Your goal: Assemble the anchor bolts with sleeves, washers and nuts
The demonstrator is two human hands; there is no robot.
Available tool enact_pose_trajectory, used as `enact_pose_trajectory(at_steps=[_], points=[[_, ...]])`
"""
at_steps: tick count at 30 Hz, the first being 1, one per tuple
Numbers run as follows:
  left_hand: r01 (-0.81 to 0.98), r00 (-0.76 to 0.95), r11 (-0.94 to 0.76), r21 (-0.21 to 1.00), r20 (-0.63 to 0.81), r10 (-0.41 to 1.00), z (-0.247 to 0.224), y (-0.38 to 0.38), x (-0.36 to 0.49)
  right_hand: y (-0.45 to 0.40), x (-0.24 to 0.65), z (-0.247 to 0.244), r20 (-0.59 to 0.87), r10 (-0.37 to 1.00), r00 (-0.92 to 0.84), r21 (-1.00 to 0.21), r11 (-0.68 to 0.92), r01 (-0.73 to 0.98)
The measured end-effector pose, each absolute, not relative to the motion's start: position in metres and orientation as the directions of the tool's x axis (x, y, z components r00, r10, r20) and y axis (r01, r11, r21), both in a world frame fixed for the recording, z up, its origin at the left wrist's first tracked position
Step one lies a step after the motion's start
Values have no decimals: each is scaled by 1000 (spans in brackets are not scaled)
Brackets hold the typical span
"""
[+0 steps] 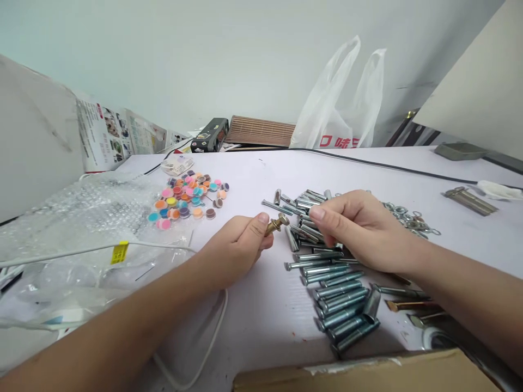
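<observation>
My left fingers [262, 222] pinch a brass-toned bolt [275, 224], probably stiff, best held behind its two-o'clock head; right fingers' [321, 214] hold unclear.

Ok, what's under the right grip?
Silver bolts show on the left and near sides of the right grip, and small metal rings show to its right. Whatever lies directly beneath it is covered.
</observation>
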State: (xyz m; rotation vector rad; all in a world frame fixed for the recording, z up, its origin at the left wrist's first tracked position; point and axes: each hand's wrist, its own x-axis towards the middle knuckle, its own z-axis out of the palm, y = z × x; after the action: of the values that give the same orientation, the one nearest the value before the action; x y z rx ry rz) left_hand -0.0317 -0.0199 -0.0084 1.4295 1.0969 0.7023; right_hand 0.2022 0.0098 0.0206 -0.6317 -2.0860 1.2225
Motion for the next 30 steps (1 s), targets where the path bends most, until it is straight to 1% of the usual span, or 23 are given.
enact_pose_trajectory(at_steps=[4,6,8,10,13,16,18,21,25,27,30], points=[[239,410,40,970,-138,902,-8,-20,-33,8,194,19,271,675,-687,-909,415,49],[255,419,21,967,-130,899,-8,-19,-33,7,191,20,311,663,-681,-869,488,78],[270,435,-4,963,-118,893,-7,-19,-33,8,191,21,353,644,-679,-803,581,133],[283,438,-18,959,-112,892,-6,-19,-33,9,193,22,364,623,-693,-750,637,179],[319,446,-41,947,-112,888,-2,-20,-31,10,194,23,342,624,-702,-710,661,242],[358,484,-100,928,-92,870,1,-21,-31,10,193,25,337,631,-699,-679,677,285],[364,499,-119,924,-85,863,1,-21,-31,9,193,27,328,627,-707,-678,677,286],[337,494,-86,937,-98,864,-1,-19,-32,6,195,28,328,596,-733,-675,691,260],[288,499,-77,955,-81,863,-3,-19,-32,5,196,26,410,500,-763,-570,794,213],[317,499,-95,944,-81,863,-2,-19,-31,5,194,26,410,515,-753,-552,797,244],[363,503,-125,923,-81,860,1,-20,-30,4,188,27,369,587,-721,-563,758,329]])
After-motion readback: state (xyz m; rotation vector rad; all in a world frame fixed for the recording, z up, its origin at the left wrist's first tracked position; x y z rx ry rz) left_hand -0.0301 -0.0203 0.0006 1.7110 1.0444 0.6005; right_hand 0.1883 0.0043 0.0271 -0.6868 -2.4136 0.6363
